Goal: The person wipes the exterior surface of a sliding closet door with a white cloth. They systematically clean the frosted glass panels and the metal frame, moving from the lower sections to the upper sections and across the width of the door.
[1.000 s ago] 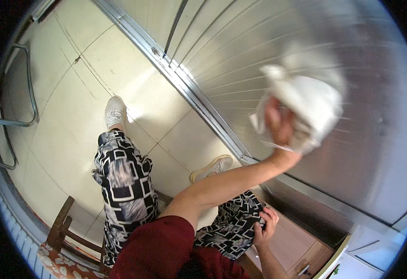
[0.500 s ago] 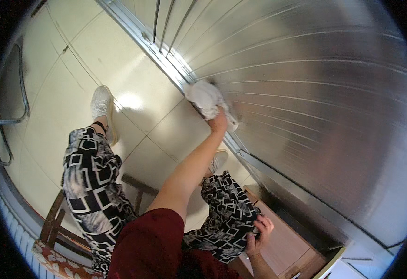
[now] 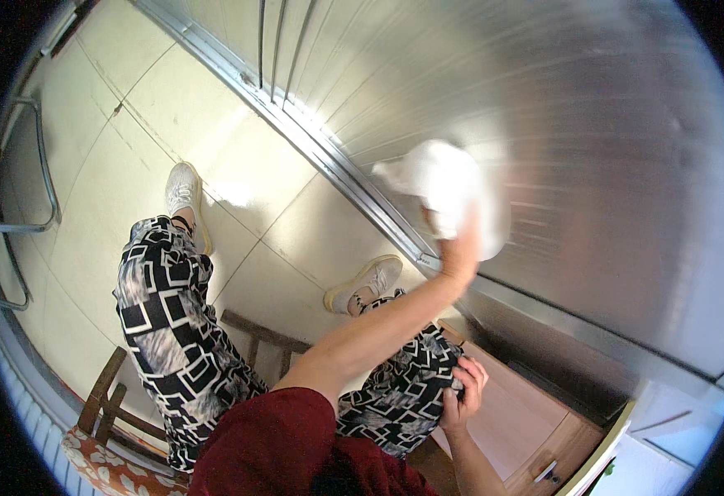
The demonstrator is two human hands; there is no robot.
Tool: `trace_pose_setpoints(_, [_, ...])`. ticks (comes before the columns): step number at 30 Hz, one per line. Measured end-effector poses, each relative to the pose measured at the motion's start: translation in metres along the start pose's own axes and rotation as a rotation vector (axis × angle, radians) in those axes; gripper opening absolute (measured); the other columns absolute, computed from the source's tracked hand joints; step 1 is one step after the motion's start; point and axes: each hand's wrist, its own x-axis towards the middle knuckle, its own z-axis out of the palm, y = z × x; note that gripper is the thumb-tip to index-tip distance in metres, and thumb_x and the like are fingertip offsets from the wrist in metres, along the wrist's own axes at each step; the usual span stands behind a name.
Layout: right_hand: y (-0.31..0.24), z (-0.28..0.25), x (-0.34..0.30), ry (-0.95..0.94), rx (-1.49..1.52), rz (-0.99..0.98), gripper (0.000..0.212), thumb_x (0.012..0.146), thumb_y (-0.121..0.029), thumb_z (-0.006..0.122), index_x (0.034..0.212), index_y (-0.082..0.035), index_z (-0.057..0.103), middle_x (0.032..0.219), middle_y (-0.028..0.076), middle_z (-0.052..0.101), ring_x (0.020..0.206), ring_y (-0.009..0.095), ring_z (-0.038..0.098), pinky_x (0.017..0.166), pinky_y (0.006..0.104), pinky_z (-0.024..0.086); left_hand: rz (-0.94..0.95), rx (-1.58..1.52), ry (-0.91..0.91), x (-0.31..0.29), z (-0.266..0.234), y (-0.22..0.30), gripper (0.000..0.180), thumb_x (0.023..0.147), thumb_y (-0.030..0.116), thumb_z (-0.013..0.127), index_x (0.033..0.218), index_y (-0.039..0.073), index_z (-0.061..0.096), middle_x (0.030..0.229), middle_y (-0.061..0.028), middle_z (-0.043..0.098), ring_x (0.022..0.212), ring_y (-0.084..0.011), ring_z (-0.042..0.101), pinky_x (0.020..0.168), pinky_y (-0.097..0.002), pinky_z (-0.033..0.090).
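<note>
My left hand (image 3: 463, 240) grips a white cloth (image 3: 443, 178), with the arm stretched out to the right across my body. The cloth lies against a ribbed, shiny grey panel (image 3: 593, 190), above its metal bottom track (image 3: 329, 165). Motion smears the cloth and the fingers, so the exact grip is hard to see. My right hand (image 3: 464, 393) rests on my right knee, on the black-and-white patterned trousers (image 3: 411, 397). Its fingers are loosely bent over the knee and hold nothing.
I sit on a wooden chair with a floral seat (image 3: 114, 463). A wooden cabinet (image 3: 511, 405) stands close at my right knee, beside the panel. A metal-tube frame (image 3: 47, 174) is at the far left. Pale floor tiles (image 3: 213, 107) lie below.
My left hand has moved the cloth to the right, off the bottom track and onto the panel. My right foot has shifted left; the right hand stays on the knee.
</note>
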Motion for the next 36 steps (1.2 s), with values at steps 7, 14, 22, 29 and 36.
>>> trace_pose_setpoints(7, [-0.002,0.000,-0.002,0.057,0.090,0.028,0.030,0.076,-0.022,0.057,0.095,0.001,0.056,0.111,0.017,0.056,0.110,0.035,0.044,0.098,0.0471,0.030,0.892,0.133,-0.374,-0.055,0.061,0.006,0.076,0.081,0.040,0.060,0.138,0.012,0.016,0.139,-0.0110,0.025,0.128,-0.0257,0.027,0.108,-0.0389,0.024])
trace_pose_setpoints(14, [0.010,-0.001,-0.009,0.102,0.092,0.031,0.033,0.076,-0.029,0.061,0.093,-0.001,0.058,0.107,0.015,0.058,0.107,0.035,0.047,0.093,0.0463,0.034,0.393,0.576,-0.067,0.055,-0.040,-0.056,0.046,0.093,0.030,0.038,0.126,-0.001,0.044,0.131,-0.0193,0.043,0.124,-0.0329,0.035,0.106,-0.0376,0.024])
trace_pose_setpoints(22, [0.003,-0.009,-0.016,0.077,0.082,0.018,0.036,0.079,-0.036,0.059,0.092,-0.002,0.059,0.107,0.017,0.058,0.106,0.036,0.047,0.092,0.0469,0.034,0.021,0.110,0.333,0.155,-0.102,-0.088,0.035,0.092,0.032,0.038,0.110,0.005,0.051,0.110,-0.0114,0.056,0.101,-0.0283,0.053,0.083,-0.0393,0.043])
trace_pose_setpoints(29, [0.014,-0.003,-0.017,0.063,0.135,-0.009,0.035,0.080,-0.034,0.058,0.093,-0.002,0.057,0.108,0.017,0.058,0.108,0.036,0.046,0.094,0.0479,0.033,-0.358,-0.284,0.164,0.120,-0.087,-0.104,0.032,0.088,0.034,0.047,0.113,0.014,0.048,0.099,-0.0026,0.057,0.087,-0.0183,0.055,0.067,-0.0342,0.047])
trace_pose_setpoints(36, [0.021,0.002,-0.023,0.178,0.223,0.023,0.029,0.076,-0.018,0.058,0.100,-0.002,0.057,0.109,0.016,0.059,0.109,0.032,0.048,0.095,0.0426,0.035,-0.451,0.126,-0.284,-0.041,-0.035,-0.030,0.032,0.094,0.028,0.042,0.117,0.007,0.049,0.113,-0.0067,0.058,0.098,-0.0189,0.058,0.083,-0.0324,0.049])
